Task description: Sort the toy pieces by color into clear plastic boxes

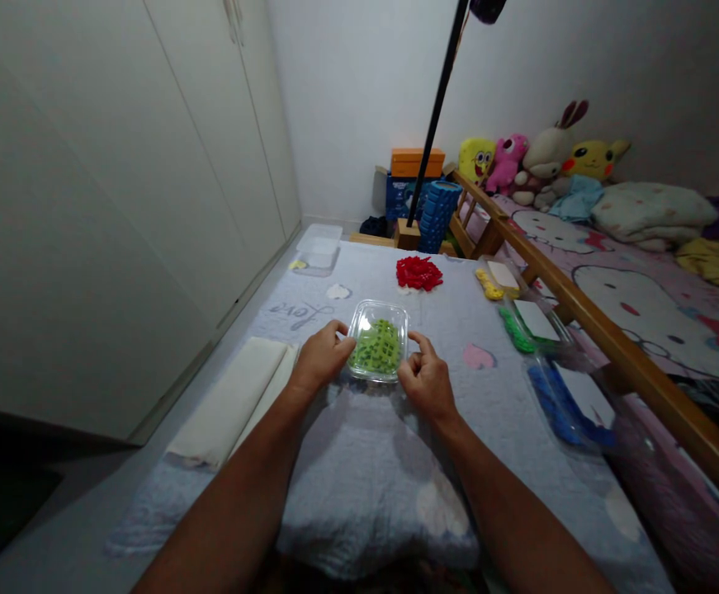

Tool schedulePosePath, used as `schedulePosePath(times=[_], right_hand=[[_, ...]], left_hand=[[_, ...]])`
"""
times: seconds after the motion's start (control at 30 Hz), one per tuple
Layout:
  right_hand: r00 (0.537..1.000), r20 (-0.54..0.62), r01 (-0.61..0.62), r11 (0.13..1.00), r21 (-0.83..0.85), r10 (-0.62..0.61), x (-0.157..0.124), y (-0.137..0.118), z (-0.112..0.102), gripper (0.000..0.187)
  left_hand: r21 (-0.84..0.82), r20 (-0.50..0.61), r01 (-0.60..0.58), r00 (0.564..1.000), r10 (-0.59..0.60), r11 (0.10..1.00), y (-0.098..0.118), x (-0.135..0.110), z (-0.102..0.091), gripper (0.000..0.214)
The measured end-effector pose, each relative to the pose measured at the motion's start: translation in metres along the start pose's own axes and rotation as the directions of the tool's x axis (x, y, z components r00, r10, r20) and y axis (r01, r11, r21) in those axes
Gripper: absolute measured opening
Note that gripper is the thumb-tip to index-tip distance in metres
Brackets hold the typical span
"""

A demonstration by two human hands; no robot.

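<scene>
A clear plastic box (379, 317) holding several small green pieces (376, 346) sits on the pale blue blanket (359, 462) in front of me. My left hand (322, 356) grips the box's left side, fingers curled around its edge. On the box's right side, my right hand (426, 381) holds it with thumb and forefinger against the wall, the other fingers curled. A heap of red pieces (419, 272) lies farther away on the blanket, apart from both hands.
Clear bags of yellow (493, 289), green (517, 330) and blue pieces (560, 404) lie along the right beside a wooden bed rail (612, 346). An empty clear container (319, 246) sits far left, a folded white cloth (229, 408) near left. A black pole (437, 115), boxes and plush toys stand behind.
</scene>
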State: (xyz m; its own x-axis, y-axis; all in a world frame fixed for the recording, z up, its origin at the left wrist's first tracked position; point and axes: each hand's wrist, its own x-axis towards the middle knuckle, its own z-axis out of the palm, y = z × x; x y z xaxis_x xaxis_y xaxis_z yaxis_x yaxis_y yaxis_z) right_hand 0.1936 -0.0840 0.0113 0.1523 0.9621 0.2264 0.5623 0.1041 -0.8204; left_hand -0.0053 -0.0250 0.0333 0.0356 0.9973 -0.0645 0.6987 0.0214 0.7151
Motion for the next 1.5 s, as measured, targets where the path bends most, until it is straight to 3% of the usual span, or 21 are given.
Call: schedulePosePath(times=[0.63, 0.87, 1.17, 1.5], right_hand=[[0.999, -0.046, -0.009, 0.999, -0.039, 0.007, 0.004, 0.001, 0.001, 0.063], [0.995, -0.084, -0.062, 0.994, -0.085, 0.055, 0.010, 0.002, 0.002, 0.057], [0.994, -0.074, -0.089, 0.994, -0.067, 0.084, 0.011, 0.006, 0.005, 0.056], [0.993, -0.086, -0.077, 0.997, -0.021, 0.075, 0.010, 0.009, 0.008, 0.055]], left_hand=[[-0.374, -0.083, 0.002, 0.996, -0.036, 0.927, -0.005, 0.002, 0.031, 0.026], [-0.557, -0.053, -0.006, 0.998, -0.029, 0.830, -0.008, 0.002, 0.046, 0.032], [-0.319, -0.128, -0.030, 0.992, -0.012, 0.947, 0.001, -0.006, 0.040, 0.037], [-0.393, -0.117, -0.023, 0.993, -0.025, 0.919, 0.001, -0.008, 0.044, 0.039]])
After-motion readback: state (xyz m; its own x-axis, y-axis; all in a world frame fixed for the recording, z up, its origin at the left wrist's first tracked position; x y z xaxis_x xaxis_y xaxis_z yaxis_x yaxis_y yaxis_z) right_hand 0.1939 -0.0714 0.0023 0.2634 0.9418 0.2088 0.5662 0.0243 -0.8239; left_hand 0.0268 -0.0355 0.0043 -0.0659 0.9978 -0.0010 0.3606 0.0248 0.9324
